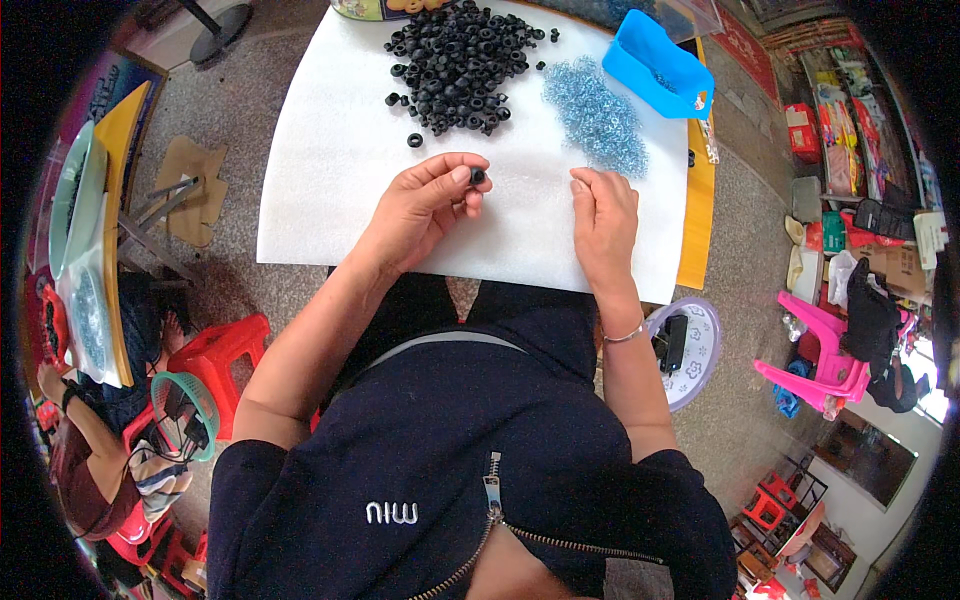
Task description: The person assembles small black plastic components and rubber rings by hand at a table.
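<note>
My left hand (420, 212) holds a small round black piece with a hollow end (477, 177) between thumb and fingers, over the near part of the white sheet (330, 205). Across from it, my right hand (606, 225) is closed in a pinch, thumb against fingertips; whatever is in it is too small to make out. Beyond my left hand lies a heap of similar black pieces (455, 70), with one loose piece (415, 140) at its near edge. Just past my right fingertips spreads a pile of tiny shiny light-blue pieces (595, 115).
A blue plastic bin (630, 50) with a few small pieces stands at the far right. A lilac basket (710, 350) holding a black object is beside my right arm. At left are a red stool (222, 362), a green basket (208, 400) and another person's arm (98, 430).
</note>
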A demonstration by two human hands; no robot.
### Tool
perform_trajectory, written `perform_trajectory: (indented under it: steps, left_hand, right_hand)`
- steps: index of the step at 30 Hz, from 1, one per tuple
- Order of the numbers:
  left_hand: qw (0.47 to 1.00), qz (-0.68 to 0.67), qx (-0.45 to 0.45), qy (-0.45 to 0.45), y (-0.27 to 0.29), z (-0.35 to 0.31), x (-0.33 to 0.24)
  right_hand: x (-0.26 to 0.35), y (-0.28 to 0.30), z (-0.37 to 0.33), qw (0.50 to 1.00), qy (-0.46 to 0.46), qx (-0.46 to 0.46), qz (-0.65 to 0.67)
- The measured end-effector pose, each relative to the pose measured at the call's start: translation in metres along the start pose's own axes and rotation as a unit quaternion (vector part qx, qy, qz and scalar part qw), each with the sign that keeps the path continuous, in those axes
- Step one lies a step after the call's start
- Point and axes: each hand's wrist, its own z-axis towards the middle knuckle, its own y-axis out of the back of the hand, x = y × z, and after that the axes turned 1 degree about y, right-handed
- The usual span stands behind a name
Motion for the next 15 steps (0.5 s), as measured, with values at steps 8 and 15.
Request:
perform_trajectory:
  steps: [8, 15]
  left_hand:
    - [1.0, -0.005, -0.001, 0.0, 0.0, 0.0, 0.0]
    - [1.0, -0.01, 0.005, -0.005, -0.001, -0.001, -0.001]
  right_hand:
    - [0.01, -0.001, -0.001, 0.965, -0.192, -0.012, 0.179]
    - [-0.003, 0.01, -0.005, 0.997, -0.017, 0.018, -0.069]
